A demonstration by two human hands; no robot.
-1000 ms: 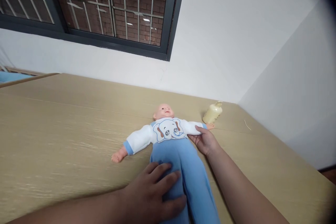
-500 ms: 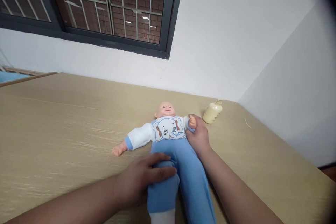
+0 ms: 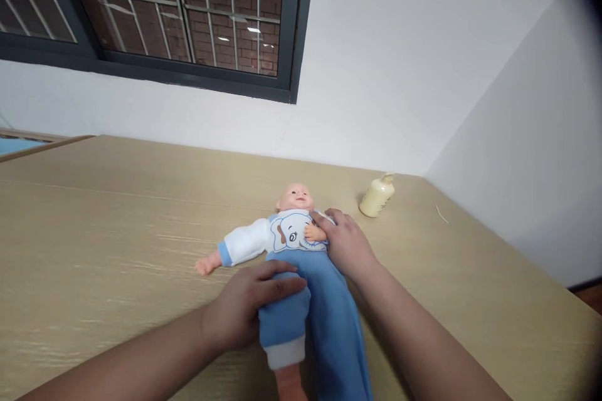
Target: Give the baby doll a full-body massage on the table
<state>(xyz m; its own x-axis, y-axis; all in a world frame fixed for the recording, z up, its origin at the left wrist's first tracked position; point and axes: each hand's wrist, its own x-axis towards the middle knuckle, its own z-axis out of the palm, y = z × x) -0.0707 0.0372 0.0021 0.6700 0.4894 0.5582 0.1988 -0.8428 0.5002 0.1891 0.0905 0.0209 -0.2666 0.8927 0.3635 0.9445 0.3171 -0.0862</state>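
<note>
Doll in blue trousers lies face-up near the table's far right corner, a cream bottle beyond; left hand curls around its bent leg, right hand folds an arm across the chest. Repositioning limbs looks underway; gentle, steady handling seems needed next.

Pretty even, bright indoor light from overhead — ceiling lamps reflected in the window glass, dark outside. Soft, faint shadows only, close under the forearms below the window. No real glare. Dark vignette far right of the window — upper corner blacked out, lines bent toward the edges. Mostly sharp.
</note>
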